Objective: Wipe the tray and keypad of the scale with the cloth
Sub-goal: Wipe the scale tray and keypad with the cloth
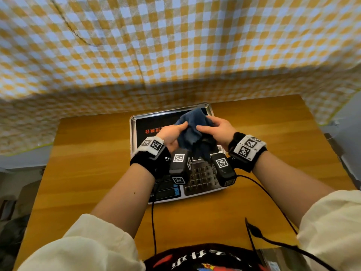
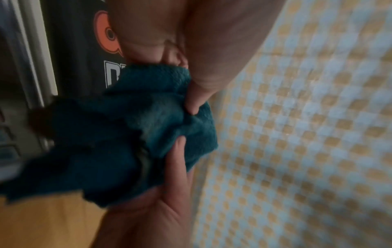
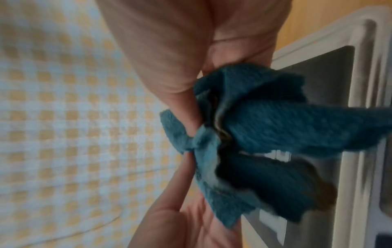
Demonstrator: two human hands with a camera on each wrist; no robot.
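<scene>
A dark blue cloth (image 1: pixel 192 127) is bunched between both hands, held in the air above the scale's steel tray (image 1: pixel 133 132). My left hand (image 1: pixel 173 134) pinches its left side with thumb and fingers, and the left wrist view shows that cloth (image 2: pixel 127 134) gripped from above and below. My right hand (image 1: pixel 215 130) pinches the right side; the cloth (image 3: pixel 265 127) hangs crumpled from its fingers. The keypad (image 1: pixel 201 178) lies on the near part of the scale, partly hidden by the wrist cameras.
The scale sits on a wooden table (image 1: pixel 88 153). A yellow and white checked curtain (image 1: pixel 175 45) hangs right behind the table's far edge. Black cables (image 1: pixel 153 222) trail from my wrists across the table toward me.
</scene>
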